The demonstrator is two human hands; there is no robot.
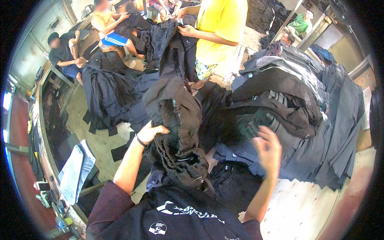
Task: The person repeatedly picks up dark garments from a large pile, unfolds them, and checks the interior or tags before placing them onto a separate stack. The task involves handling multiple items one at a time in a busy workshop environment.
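My left hand (150, 134), with a dark band at the wrist, is closed on a dark brown-black garment (182, 108). The cloth is bunched, with a gathered opening low down, and hangs in front of my body. My right hand (268, 150) is raised to the right of it, fingers loosely bent and slightly blurred, with nothing visible in them. Just beyond that hand lies a heap of dark garments (280, 100), a black one draped over its near side. More black cloth (232, 182) lies close to my body, between my forearms.
A person in a yellow shirt (222, 24) stands ahead, handling dark garments (164, 44). Other people sit at the far left and far right. Black cloth (110, 88) is piled left of centre. A pale wooden surface (296, 208) shows at lower right; folded light-blue cloth (76, 172) is at left.
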